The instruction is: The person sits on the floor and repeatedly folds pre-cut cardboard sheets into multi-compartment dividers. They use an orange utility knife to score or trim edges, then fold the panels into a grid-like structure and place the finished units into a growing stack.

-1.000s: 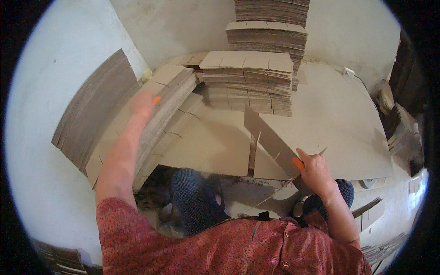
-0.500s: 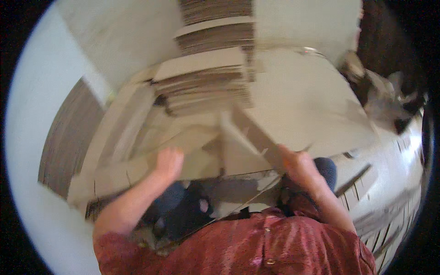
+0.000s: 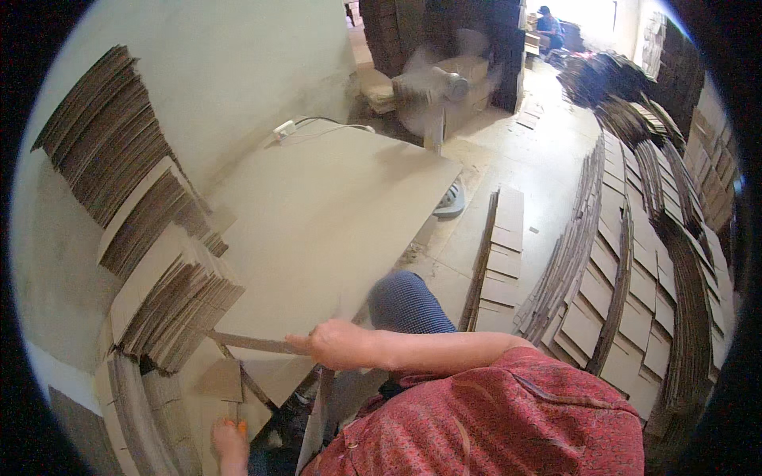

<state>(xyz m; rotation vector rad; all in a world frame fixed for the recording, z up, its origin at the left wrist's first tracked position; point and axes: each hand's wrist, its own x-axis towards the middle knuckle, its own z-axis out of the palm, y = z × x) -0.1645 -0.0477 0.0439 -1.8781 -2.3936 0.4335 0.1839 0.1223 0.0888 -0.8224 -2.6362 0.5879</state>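
My right hand [image 3: 337, 345] is closed at the near edge of the large pale work board, its fingers on the end of a brown cardboard strip [image 3: 252, 342]. That strip runs left from the hand toward a stack of cardboard sheets [image 3: 178, 305]. Lower left, my left hand [image 3: 230, 440] has its fingers curled at the lower edge of a small cardboard panel [image 3: 221, 381]. Whatever lies between those fingers is hidden. The work board [image 3: 317, 214] stretches away in front of me.
Tall cardboard stacks [image 3: 107, 135] lean along the left wall. A blurred fan [image 3: 456, 86] stands beyond the board, and a white socket block [image 3: 284, 131] lies at its far edge. Rows of cardboard pieces [image 3: 587, 317] cover the floor at right. Another person [image 3: 548, 28] sits far back.
The view has swung to the right, bringing the fan and floor rows in. The cardboard held up by my right hand now lies lower. My left hand now shows at the lower left.
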